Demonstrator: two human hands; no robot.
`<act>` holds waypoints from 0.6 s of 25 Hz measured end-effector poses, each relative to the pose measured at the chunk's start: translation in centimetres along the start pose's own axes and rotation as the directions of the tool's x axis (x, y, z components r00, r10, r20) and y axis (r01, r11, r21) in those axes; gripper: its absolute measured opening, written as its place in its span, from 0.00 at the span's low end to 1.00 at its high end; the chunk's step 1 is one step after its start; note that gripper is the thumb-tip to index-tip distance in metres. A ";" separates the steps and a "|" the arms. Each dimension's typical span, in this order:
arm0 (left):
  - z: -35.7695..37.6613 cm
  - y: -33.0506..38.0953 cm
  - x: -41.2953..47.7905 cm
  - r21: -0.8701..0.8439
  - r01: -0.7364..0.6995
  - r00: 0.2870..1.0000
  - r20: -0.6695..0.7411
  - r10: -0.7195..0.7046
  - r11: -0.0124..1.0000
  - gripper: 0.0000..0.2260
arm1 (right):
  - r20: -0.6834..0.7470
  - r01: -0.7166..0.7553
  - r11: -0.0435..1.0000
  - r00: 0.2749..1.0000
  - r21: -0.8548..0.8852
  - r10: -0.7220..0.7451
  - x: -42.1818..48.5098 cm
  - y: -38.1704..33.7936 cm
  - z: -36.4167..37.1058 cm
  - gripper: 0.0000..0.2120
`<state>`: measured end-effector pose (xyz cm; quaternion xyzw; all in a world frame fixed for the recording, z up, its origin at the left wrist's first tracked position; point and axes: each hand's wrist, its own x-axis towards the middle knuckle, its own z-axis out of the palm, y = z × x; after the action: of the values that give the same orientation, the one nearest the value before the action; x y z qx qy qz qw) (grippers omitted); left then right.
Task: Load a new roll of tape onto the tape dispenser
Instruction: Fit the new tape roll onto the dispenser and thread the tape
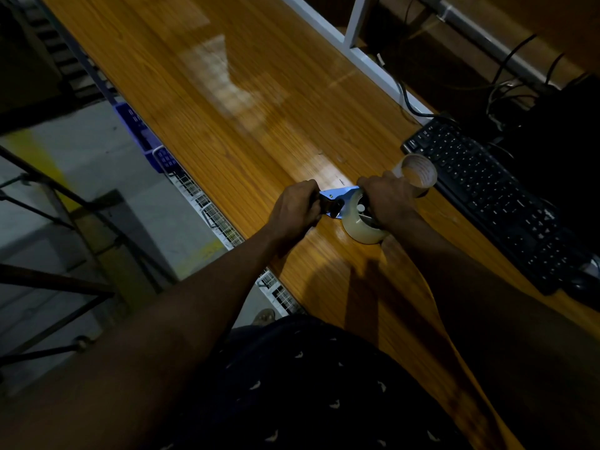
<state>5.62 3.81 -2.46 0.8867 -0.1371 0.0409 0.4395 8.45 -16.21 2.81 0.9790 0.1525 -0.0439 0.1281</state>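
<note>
Dispenser (337, 198), blue, is lying near the wooden table's (227, 92) front edge, roll of tape (363, 227) sitting on its hub. Left hand (297, 206) is gripping the handle, fingers closed around it. Right hand (386, 198) is clamping down over the roll. Empty cardboard core (418, 177) is lying just beside the keyboard (487, 196).

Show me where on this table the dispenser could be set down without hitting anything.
Free: the long bare stretch of table beyond both hands, between its left edge and the white frame. Crowded: the right side, where the empty core and keyboard sit close beside the tape roll and dispenser.
</note>
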 end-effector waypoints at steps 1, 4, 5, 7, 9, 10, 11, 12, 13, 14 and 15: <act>0.1 -0.1 0.0 -0.014 -0.006 1.000 0.003 0.006 1.000 0.08 | -0.004 -0.001 1.000 1.000 0.002 0.001 0.0 0.0 0.1 0.14; 0.1 -0.4 0.0 -0.046 -0.009 1.000 -0.017 0.008 0.999 0.08 | -0.010 -0.005 1.000 1.000 0.020 0.005 0.1 0.0 0.2 0.14; 0.1 -0.5 0.0 -0.050 -0.017 1.000 -0.026 0.016 0.999 0.09 | -0.010 -0.004 1.000 1.000 0.019 0.004 0.1 0.0 0.3 0.14; 0.0 -0.6 0.0 -0.051 -0.038 0.999 -0.022 0.037 0.998 0.10 | -0.004 -0.002 1.000 1.000 0.006 0.002 0.0 0.1 0.3 0.16; -0.1 -0.6 0.1 -0.066 -0.038 0.999 -0.010 0.037 0.997 0.10 | 0.000 -0.007 1.000 1.000 0.015 0.007 0.0 0.0 0.3 0.17; -0.1 -0.6 0.1 -0.089 -0.022 1.000 -0.003 0.022 0.996 0.11 | 0.002 -0.011 1.000 1.000 0.025 0.011 -0.1 0.0 0.2 0.16; -0.1 -0.6 0.2 -0.118 -0.008 1.000 0.002 0.008 0.993 0.10 | 0.003 -0.011 0.999 1.000 0.030 0.011 -0.1 0.0 0.2 0.16; 0.0 -0.6 0.2 -0.145 0.001 1.000 0.005 -0.001 0.989 0.10 | 0.003 -0.011 1.000 1.000 0.026 0.011 -0.2 -0.1 0.1 0.17; 0.0 -0.6 0.3 -0.163 0.005 1.000 0.008 -0.004 0.987 0.10 | 0.003 -0.010 1.000 1.000 0.016 0.010 -0.2 -0.1 0.1 0.17; 0.0 -0.6 0.3 -0.181 0.013 1.000 0.015 -0.010 0.983 0.10 | 0.006 -0.011 1.000 1.000 0.006 0.011 -0.3 -0.2 0.0 0.18; 0.0 -0.6 0.3 -0.192 0.021 1.000 0.021 -0.017 0.981 0.10 | 0.010 -0.011 1.000 1.000 -0.001 0.011 -0.3 -0.1 0.0 0.19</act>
<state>6.07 4.09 -2.89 0.8418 -0.1362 0.0149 0.5222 8.13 -16.17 2.76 0.9795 0.1463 -0.0478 0.1297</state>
